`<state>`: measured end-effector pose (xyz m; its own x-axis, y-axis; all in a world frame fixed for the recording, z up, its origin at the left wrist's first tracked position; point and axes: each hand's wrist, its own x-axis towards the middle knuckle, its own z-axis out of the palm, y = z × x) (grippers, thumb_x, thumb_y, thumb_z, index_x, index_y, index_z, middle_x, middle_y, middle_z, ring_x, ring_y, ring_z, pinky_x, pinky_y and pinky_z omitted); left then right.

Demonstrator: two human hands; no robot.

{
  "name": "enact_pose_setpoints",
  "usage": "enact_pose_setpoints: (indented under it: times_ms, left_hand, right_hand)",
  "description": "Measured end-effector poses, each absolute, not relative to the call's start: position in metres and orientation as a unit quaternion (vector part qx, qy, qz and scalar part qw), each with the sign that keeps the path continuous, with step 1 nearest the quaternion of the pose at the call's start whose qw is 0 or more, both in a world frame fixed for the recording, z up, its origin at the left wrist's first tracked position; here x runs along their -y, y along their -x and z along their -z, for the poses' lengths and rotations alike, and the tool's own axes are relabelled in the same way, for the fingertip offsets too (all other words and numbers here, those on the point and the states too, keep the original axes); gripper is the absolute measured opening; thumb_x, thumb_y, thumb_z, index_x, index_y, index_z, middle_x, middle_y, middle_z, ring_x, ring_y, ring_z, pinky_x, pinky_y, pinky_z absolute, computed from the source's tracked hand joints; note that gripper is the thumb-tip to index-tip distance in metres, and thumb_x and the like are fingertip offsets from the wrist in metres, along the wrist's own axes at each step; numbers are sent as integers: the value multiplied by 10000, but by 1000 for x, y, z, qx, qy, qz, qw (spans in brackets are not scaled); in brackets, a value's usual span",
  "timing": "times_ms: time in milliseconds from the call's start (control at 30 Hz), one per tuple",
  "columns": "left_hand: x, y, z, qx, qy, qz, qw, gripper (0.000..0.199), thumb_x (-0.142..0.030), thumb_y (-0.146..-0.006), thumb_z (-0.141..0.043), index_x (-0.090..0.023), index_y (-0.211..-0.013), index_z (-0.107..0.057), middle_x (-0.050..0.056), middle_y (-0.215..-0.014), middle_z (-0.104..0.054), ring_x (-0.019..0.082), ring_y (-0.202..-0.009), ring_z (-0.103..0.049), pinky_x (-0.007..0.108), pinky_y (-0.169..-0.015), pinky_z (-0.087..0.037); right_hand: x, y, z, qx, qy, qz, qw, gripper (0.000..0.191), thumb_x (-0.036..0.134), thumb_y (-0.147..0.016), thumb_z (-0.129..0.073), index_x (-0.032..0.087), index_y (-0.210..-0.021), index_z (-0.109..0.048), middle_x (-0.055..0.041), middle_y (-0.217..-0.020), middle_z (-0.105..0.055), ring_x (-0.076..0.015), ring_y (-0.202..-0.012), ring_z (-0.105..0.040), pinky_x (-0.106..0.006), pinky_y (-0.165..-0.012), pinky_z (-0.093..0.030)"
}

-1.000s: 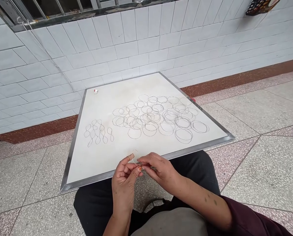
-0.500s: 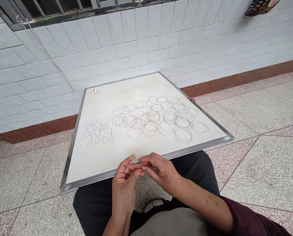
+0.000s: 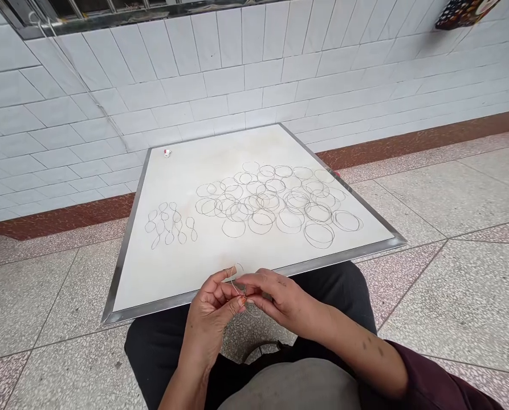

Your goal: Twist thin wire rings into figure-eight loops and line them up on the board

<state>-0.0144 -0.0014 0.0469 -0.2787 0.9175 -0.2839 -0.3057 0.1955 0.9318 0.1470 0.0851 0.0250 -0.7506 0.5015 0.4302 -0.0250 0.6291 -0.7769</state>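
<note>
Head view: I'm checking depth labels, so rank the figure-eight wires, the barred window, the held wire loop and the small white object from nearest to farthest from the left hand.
Left hand, nearest first:
1. Held wire loop: in its grip.
2. Figure-eight wires: left side of the table.
3. Small white object: table's far left corner.
4. Barred window: up on the wall.

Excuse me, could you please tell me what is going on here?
A person sits at a white table, working a thin loop with both hands near its front edge. The left hand holds it; the right hand meets it there, its exact grip unclear. Many round loops lie overlapping across the middle and right, and a smaller group of figure-eight loops lies at the left.
</note>
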Motion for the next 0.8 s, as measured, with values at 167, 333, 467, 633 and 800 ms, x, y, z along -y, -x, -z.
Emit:
enact_pose_setpoints:
  times_ms: [167, 333, 467, 633, 800]
  left_hand:
    - [3, 15, -47, -563, -298, -547, 544, 555, -269, -723, -773, -198, -1246, -602, -12, -725, -637, 124, -641, -562, 270, -638, -447]
    - [3, 15, -48, -553, -315, -513, 577, 665, -257, -742, -751, -216, -1363, -518, -16, -732, -627, 131, -656, -560, 291, -680, -448]
    - [4, 13, -45, -547, -311, -504, 592, 667, -252, -742, -751, -214, -1365, -518, -9, -738, -631, 152, -700, -588, 320, -736, -466]
    - [4, 9, -42, -571, -297, -503, 577, 551, -305, -758, -742, -217, -1281, -597, 23, -783, -668, 202, -814, -645, 355, -794, -489]
    - [3, 3, -42, -553, -268, -540, 575, 599, -296, -746, -757, -192, -1299, -551, 20, -770, -663, 206, -764, -657, 333, -682, -519]
  right_hand:
    - [-94, -149, -19, 736, 207, -546, 343, 576, 220, -859, -688, 297, -1365, -424, -27, -1016, -565, -126, -809, -582, -296, -743, -529]
    - [-99, -144, -9, 602, 156, -738, 263, 477, 237, -816, -739, 273, -1262, -573, -35, -1064, -591, -101, -785, -569, -239, -673, -500]
    - [-102, -142, 0, 546, 85, -802, 228, 480, 219, -846, -716, 251, -1296, -553, -58, -1089, -632, -94, -760, -585, -229, -650, -487]
    - [-100, -140, 5, 532, 72, -803, 256, 417, 219, -855, -713, 244, -1240, -556, -27, -997, -637, -112, -802, -606, -254, -698, -505]
    - [-97, -140, 6, 529, 69, -803, 265, 401, 241, -882, -686, 260, -1252, -533, -21, -1017, -614, -96, -765, -610, -247, -680, -509]
